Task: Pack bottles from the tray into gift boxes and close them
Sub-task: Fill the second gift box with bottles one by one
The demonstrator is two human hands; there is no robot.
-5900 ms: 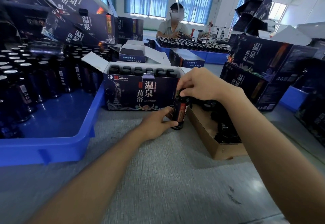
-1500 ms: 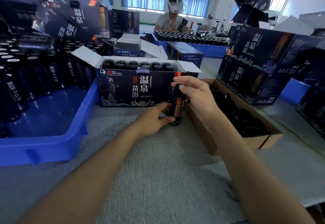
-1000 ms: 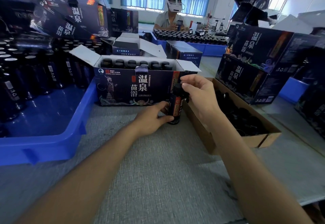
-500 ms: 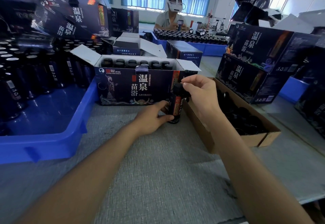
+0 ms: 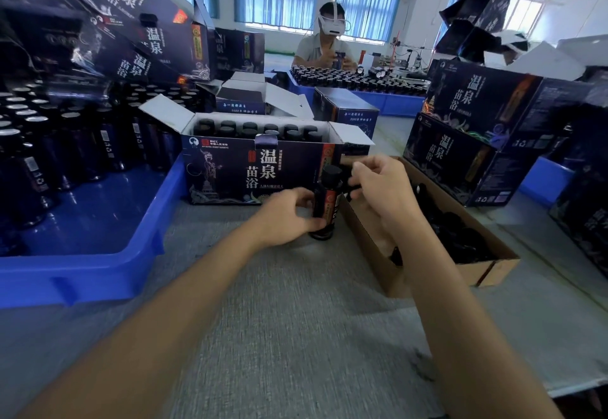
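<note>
A dark bottle with an orange label and black cap stands upright on the grey table, just in front of the right corner of an open gift box filled with several bottles. My left hand grips the bottle's lower body. My right hand hovers at cap height just right of the bottle, fingers curled; whether they pinch anything is unclear. The blue tray on the left holds many dark bottles at its far side.
A brown cardboard box of small dark items sits under my right forearm. Closed gift boxes are stacked at the right and piled at the upper left. Another person works at a far tray.
My right hand has slid off the top of the bottle to its right side, so the cap now shows. My left hand keeps hold of the bottle, which has stayed in place.
</note>
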